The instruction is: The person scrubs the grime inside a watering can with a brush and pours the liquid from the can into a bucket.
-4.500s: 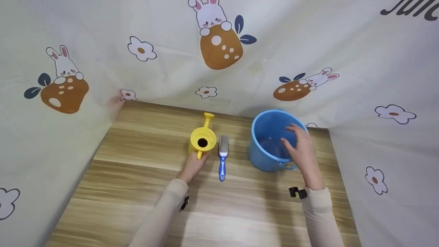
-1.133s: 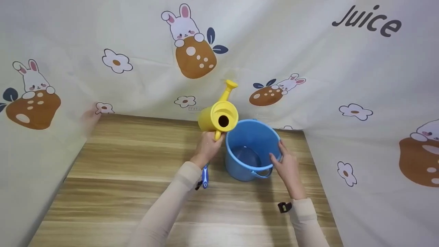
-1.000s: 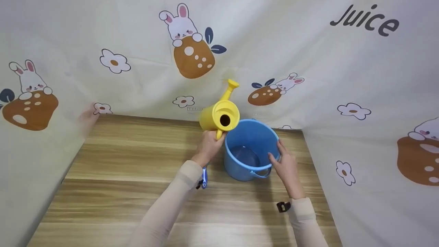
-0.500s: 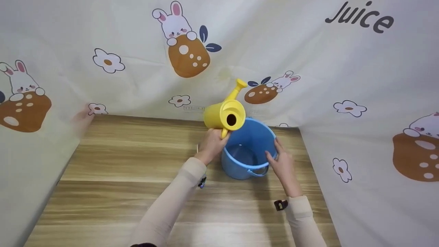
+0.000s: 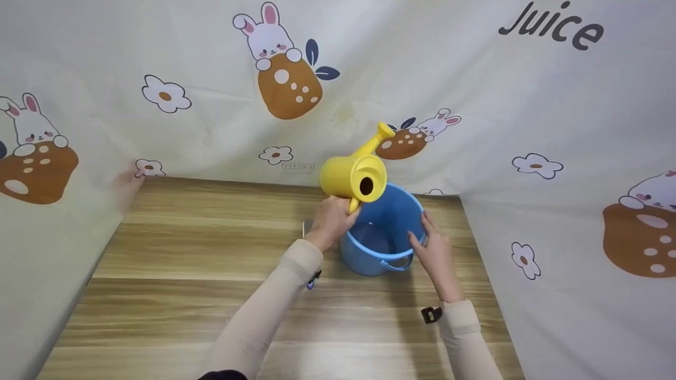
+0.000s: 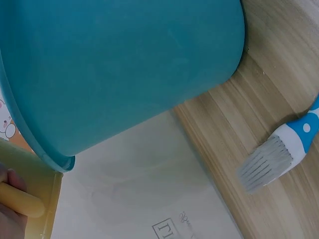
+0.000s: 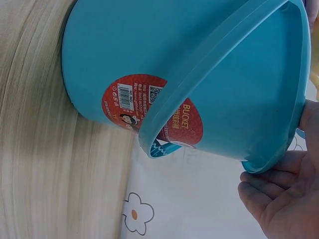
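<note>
My left hand [image 5: 331, 220] grips the handle of a yellow watering can [image 5: 340, 177]. Raised off the wooden surface, the can leans to the right, its spout pointing up and right, and overlaps the left rim of a blue bucket [image 5: 364, 261] in the head view. The bucket stands upright with its handle hanging down at the near side. My right hand [image 5: 435, 253] holds the bucket's right rim, thumb on the inside and fingers outside. In the right wrist view a red label [image 7: 154, 109] shows on the bucket's wall.
A brush [image 6: 279, 154] with grey bristles and a blue and white handle lies on the wooden surface left of the bucket, mostly hidden under my left forearm in the head view. Printed cloth [image 5: 211, 121] hangs as walls behind and at both sides.
The watering can was lifted off the surface and moved right to the bucket, tilting further rightward over the last second. My right hand came from above the bucket's opening to its rim.
</note>
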The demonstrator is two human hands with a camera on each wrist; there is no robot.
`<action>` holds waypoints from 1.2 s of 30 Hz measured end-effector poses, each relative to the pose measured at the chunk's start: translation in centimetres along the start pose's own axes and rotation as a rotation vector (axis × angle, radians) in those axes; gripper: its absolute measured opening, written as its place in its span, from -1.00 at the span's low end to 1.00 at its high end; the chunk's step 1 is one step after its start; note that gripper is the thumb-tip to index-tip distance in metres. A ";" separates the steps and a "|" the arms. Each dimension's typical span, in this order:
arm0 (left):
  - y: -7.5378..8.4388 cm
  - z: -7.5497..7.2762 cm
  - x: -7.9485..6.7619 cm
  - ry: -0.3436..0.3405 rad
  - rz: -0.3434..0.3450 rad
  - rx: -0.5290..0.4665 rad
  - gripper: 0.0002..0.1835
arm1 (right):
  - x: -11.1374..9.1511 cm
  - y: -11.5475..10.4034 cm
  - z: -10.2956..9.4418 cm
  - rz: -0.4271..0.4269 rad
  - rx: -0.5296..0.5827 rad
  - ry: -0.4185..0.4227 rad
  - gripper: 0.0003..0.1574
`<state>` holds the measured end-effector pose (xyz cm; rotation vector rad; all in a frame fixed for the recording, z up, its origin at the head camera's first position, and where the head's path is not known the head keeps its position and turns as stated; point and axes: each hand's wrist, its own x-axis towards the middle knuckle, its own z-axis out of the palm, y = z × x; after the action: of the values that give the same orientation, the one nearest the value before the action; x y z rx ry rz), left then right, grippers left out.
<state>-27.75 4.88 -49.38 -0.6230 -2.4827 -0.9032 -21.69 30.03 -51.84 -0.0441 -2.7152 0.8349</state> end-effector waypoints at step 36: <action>-0.1 1.4 0.6 0.102 0.263 0.226 -0.63 | 0.1 0.2 0.2 -0.018 -0.005 0.031 -0.27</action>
<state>-28.62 5.95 -50.08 -0.7808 -2.3000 -0.5329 -21.88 30.11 -52.05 -0.0331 -2.6847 0.8155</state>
